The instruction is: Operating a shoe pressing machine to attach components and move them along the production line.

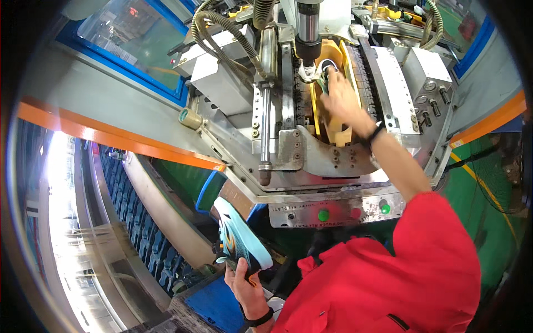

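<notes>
At the lower left, my left hand (246, 289) is closed around one end of a light-blue sports shoe (236, 226). The shoe has a thick pale sole and dark and orange parts, and is held tilted, away from the machine. My right hand (342, 101) reaches into the yellow trough (351, 61) of a press machine. Its fingers are at a white, round-edged piece with a dark middle (327, 65); they are blurred, and I cannot tell whether they grip it. Just left of that piece, a vertical metal ram (308, 33) comes down, with whitish material at its lower end.
Metal cylinders (268, 105) and ribbed hoses (222, 25) flank the trough. Green buttons (323, 215) sit on the front panel. A conveyor with dark-blue slats (139, 213) runs at the left. Orange-edged guards (111, 136) stand on both sides. A blue surface (214, 305) is below my left hand.
</notes>
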Demonstrator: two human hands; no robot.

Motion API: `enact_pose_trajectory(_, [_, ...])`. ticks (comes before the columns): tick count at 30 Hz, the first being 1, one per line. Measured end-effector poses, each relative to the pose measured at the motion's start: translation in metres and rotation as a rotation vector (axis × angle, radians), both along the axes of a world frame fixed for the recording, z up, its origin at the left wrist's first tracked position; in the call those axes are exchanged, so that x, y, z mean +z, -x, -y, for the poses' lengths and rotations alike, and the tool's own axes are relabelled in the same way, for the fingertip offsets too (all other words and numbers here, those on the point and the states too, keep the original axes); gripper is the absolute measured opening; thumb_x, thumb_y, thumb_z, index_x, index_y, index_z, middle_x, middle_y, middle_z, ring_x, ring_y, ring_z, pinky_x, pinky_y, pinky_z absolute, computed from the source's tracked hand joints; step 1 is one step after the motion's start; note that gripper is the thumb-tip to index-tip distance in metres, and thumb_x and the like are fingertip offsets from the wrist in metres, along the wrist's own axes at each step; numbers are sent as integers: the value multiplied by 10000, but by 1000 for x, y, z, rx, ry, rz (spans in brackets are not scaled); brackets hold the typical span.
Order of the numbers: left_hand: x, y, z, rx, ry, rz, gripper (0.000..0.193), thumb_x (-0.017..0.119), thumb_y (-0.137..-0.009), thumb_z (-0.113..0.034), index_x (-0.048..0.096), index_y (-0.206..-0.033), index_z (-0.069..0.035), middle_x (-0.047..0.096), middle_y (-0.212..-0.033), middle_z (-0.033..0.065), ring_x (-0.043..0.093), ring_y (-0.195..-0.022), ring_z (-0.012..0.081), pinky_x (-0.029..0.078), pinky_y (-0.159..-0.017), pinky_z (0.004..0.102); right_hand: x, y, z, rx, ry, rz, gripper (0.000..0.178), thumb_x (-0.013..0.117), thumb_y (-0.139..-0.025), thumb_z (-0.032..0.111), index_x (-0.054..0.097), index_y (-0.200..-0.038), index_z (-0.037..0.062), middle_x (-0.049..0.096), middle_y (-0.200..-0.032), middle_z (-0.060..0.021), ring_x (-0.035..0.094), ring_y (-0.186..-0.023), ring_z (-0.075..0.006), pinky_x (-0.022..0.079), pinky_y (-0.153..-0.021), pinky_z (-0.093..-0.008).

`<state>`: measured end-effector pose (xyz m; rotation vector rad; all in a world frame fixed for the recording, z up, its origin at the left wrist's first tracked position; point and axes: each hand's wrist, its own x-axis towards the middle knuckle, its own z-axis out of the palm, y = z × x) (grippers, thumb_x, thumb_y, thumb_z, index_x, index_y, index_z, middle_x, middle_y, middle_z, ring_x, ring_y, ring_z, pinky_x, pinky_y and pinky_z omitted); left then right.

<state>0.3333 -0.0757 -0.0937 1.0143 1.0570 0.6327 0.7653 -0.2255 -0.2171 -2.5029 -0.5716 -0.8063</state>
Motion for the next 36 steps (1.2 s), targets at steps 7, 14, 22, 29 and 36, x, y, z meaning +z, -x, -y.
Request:
enact_pose_trajectory(7, [-23,17,21,51,71,13,260,626,-876,-112,576,-1109,-8,660,-959,76,672,-794,179,546,-618,308,-43,233,10,703,-50,-416,132,632,-775,105,571,-879,50,591,-894,-107,606,-897,-287,529,-686,-407])
enact_pose_trajectory(14, [-13,20,47,74,101,-46,320,624,-874,-99,573,-1179,-19,651,-978,57,657,-821,158,526,-619,283,-169,272,4,823,154,-469,184,613,-741,106,557,-910,56,546,-958,-138,582,-983,-322,551,-713,-403])
enact_pose_trajectory(22, [-20,18,47,58,35,38,249,618,-887,-109,592,-1111,-2,669,-943,72,680,-774,182,547,-596,305,32,219,33,709,-485,-391,283,684,-738,58,616,-1012,53,632,-974,-124,602,-919,-306,523,-730,-374])
enact_pose_trajectory(29, [-34,21,55,60,50,88,255,627,-884,-102,591,-1114,1,671,-969,83,687,-821,202,572,-634,350,266,-31,66,378,-512,-58,416,709,-810,215,599,-1121,-38,683,-988,-144,662,-892,-217,522,-784,-329])
enact_pose_trajectory(36, [-57,47,74,83,70,90,268,639,-873,-89,587,-1124,-8,661,-980,78,673,-857,200,562,-673,355,219,-83,54,381,-658,-37,438,698,-794,200,593,-1141,-46,673,-1011,-150,647,-877,-217,518,-767,-307])
